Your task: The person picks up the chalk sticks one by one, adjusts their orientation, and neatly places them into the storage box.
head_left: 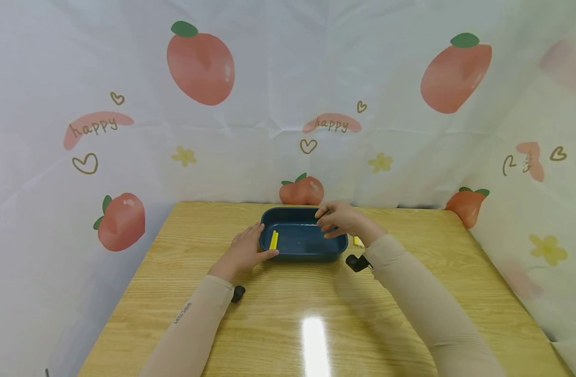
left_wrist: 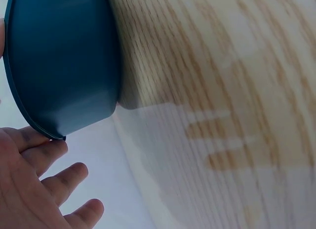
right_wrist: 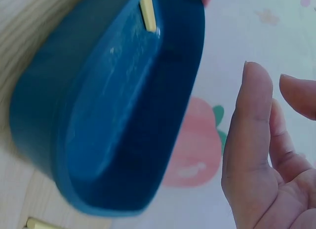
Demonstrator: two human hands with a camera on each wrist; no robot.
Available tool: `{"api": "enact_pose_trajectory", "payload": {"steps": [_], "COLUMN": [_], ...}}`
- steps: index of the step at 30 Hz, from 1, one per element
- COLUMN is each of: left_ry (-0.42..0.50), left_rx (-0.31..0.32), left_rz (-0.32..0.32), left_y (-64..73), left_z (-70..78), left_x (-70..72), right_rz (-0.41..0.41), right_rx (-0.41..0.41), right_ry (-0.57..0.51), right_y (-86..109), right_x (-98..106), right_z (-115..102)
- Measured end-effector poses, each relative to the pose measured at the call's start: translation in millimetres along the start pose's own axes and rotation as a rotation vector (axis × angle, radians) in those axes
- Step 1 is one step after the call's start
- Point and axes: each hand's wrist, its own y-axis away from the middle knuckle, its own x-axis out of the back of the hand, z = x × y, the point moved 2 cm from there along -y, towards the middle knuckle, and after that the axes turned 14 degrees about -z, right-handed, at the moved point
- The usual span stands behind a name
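Observation:
A dark blue rectangular tub (head_left: 302, 257) stands on the table. Yellow sticks (head_left: 274, 240) lie side by side in its left end, and the right wrist view also shows a yellow stick (right_wrist: 147, 13) there. My left hand (head_left: 243, 250) rests against the tub's left end, thumb along the front and fingers reaching to the far side; in the left wrist view its fingertips touch the rim. My right hand (head_left: 341, 219) hovers over the tub's right end, fingers loosely bent, thumb apart from the index finger, nothing between them.
Just right of the tub, partly hidden by the right forearm, more yellow pieces (head_left: 358, 241) lie on the wooden table (head_left: 278, 324). A white cloth (head_left: 250, 157) printed with fruit hangs behind the table and along its sides.

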Motion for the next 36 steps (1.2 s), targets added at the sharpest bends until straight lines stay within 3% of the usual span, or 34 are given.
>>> {"api": "enact_pose_trajectory", "payload": {"steps": [17,36], "left_ry": [0.001,-0.019], "left_rx": [-0.002,0.009], "left_rz": [0.013,0.004], "left_y": [-1.0,-2.2], "left_z": [0.4,-1.1], "left_x": [-0.9,-0.8], "right_rz": [0.056,0.113], "right_rx": [-0.019,-0.039], "right_ry": [-0.035,-0.06], "right_y": [32.1,51.6], "right_x": [37.6,70.3], "right_z": [23.8,71.7]}}
